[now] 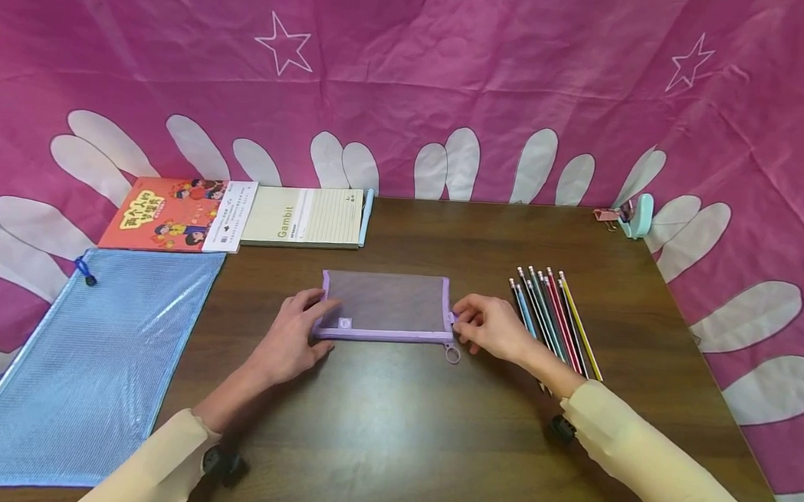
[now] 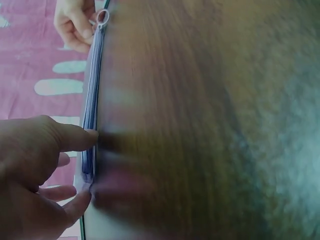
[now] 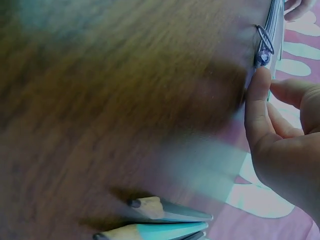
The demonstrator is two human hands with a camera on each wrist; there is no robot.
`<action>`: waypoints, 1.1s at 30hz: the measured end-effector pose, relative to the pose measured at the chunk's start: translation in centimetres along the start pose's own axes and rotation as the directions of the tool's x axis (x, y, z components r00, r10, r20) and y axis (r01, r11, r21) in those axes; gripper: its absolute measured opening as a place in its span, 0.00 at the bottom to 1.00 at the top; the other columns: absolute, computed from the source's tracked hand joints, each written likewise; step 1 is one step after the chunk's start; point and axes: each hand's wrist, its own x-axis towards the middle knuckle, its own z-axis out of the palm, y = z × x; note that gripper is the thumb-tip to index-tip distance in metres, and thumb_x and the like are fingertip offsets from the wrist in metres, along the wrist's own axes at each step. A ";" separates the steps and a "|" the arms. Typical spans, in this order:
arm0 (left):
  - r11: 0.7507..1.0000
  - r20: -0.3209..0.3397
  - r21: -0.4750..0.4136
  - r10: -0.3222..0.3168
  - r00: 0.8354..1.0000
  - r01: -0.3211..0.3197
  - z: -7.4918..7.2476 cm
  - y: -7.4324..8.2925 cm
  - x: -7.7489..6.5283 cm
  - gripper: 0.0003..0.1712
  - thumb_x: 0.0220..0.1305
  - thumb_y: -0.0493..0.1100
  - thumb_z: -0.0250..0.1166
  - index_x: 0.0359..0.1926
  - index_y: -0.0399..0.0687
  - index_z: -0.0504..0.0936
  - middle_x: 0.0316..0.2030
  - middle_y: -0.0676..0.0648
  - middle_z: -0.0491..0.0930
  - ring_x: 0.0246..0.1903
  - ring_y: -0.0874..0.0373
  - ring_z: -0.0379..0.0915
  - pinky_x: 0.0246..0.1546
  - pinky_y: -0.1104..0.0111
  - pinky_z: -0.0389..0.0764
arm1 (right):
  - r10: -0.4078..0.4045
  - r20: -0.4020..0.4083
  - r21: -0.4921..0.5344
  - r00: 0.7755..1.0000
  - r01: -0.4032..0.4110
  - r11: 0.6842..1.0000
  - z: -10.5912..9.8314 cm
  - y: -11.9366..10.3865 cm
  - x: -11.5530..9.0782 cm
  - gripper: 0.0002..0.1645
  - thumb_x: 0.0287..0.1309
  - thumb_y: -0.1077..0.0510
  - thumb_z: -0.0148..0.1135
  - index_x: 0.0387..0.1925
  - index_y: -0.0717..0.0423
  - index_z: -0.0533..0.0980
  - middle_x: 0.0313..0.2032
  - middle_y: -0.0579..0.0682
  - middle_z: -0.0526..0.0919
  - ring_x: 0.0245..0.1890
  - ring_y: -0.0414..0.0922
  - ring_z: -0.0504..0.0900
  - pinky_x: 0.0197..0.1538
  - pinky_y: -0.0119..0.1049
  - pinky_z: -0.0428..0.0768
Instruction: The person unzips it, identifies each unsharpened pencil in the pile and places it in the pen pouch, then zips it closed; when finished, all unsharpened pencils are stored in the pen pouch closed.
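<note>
A see-through mesh pencil pouch (image 1: 385, 304) with lilac edging lies flat on the table, its zipper (image 2: 91, 100) along the near side and a ring pull (image 1: 452, 354) at the right end. At its left end my left hand (image 1: 293, 335) touches the pouch with fingers spread, one fingertip over the mesh and the thumb by the near corner. My right hand (image 1: 490, 327) pinches the small tab on the pouch's right edge between thumb and finger. Several pencils (image 1: 563, 322) lie in a loose bundle just right of that hand, their sharpened tips showing in the right wrist view.
A blue mesh zip bag (image 1: 90, 370) covers the table's left side. Behind it sit a red picture book (image 1: 169, 214) and a lined notebook (image 1: 307, 216) with a light blue stick-like item (image 1: 366, 218). A mint-coloured object (image 1: 642, 216) and a pink clip (image 1: 606, 215) stand at the far right corner.
</note>
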 end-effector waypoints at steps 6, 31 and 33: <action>1.000 0.009 0.001 -0.011 1.000 0.011 0.0 0.0 0.1 0.36 0.53 0.32 0.74 0.65 0.41 0.76 0.66 0.30 0.63 0.63 0.33 0.60 0.59 0.41 0.68 | 0.004 -0.012 0.007 1.000 -0.004 1.000 0.0 0.1 -0.1 0.11 0.57 0.72 0.66 0.42 0.70 0.78 0.27 0.54 0.82 0.21 0.46 0.81 0.21 0.39 0.81; 0.999 -0.031 -0.027 -0.022 0.999 0.022 -0.3 0.0 0.1 0.23 0.63 0.36 0.68 0.60 0.38 0.80 0.63 0.33 0.69 0.57 0.37 0.72 0.54 0.47 0.75 | -0.357 -0.064 -0.289 0.932 0.325 0.900 0.0 1.0 0.1 0.25 0.49 0.71 0.73 0.52 0.61 0.81 0.53 0.59 0.79 0.44 0.51 0.81 0.39 0.42 0.82; 0.999 -0.043 -0.041 -0.026 0.999 0.025 -0.2 -0.1 0.1 0.23 0.63 0.35 0.68 0.59 0.37 0.80 0.63 0.33 0.69 0.54 0.39 0.74 0.52 0.49 0.77 | -0.376 -0.059 -0.296 0.925 0.343 0.891 0.0 0.9 0.1 0.25 0.49 0.71 0.73 0.52 0.62 0.82 0.55 0.60 0.79 0.46 0.52 0.81 0.40 0.42 0.82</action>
